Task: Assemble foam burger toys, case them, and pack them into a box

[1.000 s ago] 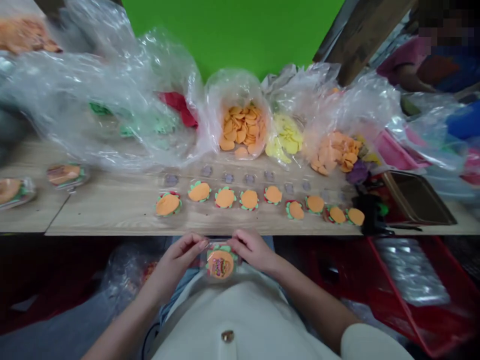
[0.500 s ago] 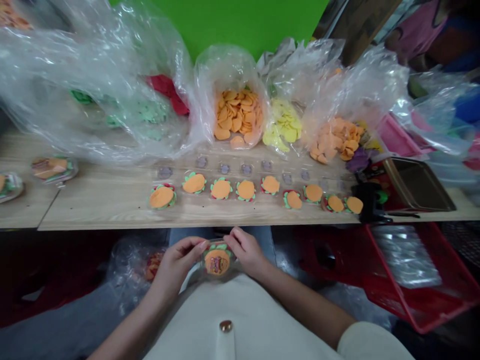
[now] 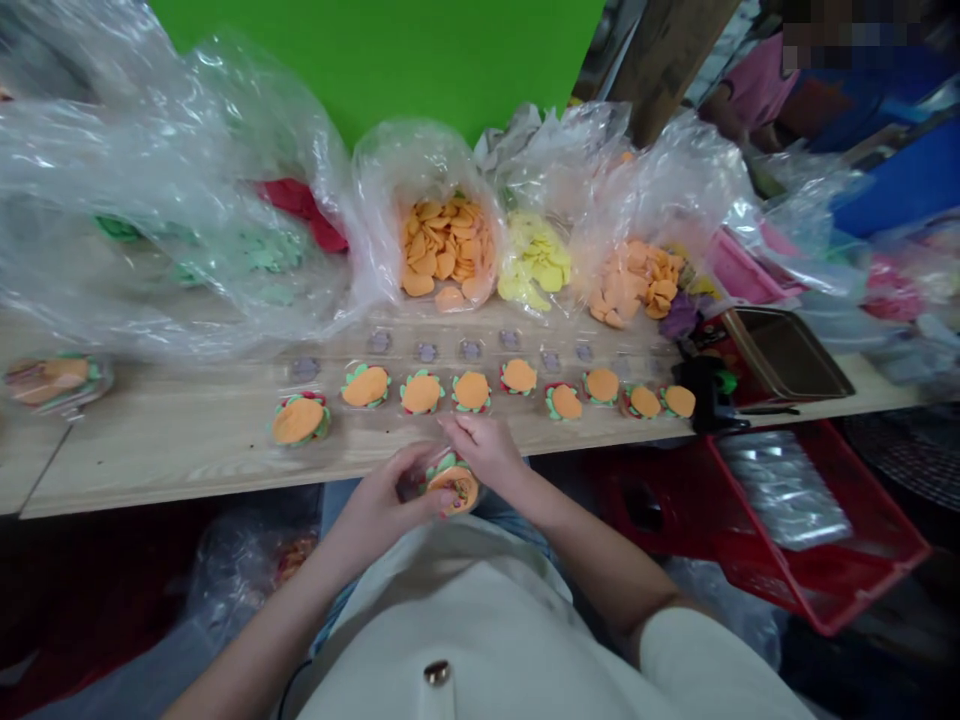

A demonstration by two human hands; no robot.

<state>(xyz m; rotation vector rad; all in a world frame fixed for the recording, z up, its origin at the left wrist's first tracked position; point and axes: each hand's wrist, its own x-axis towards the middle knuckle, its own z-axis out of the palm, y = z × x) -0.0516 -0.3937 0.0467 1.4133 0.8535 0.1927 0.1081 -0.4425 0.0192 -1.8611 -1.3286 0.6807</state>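
Just off the table's front edge, a clear plastic clamshell pack with a foam toy burger (image 3: 452, 480) is held in front of my body. A printed picture shows on its orange bun, and green foam leaves stick out at its top. My left hand (image 3: 394, 505) is wrapped round the pack's left side, the thumb across its front. My right hand (image 3: 486, 452) is closed at the pack's upper right edge; its fingertips are partly hidden. Behind my hands, several open clear packs with foam burgers (image 3: 471, 391) stand in a row, their lids laid back.
Along the back lie plastic bags with orange foam rounds (image 3: 448, 245), yellow pieces (image 3: 541, 258), and green pieces (image 3: 262, 250). A closed burger pack (image 3: 56, 380) sits at the left. A brown tin (image 3: 784, 355) stands right, above a red crate (image 3: 862, 570). A person is at far right.
The pack has moved up toward the table edge and tilted. My left hand has shifted from its top edge to round its side. The view has turned slightly to the right.
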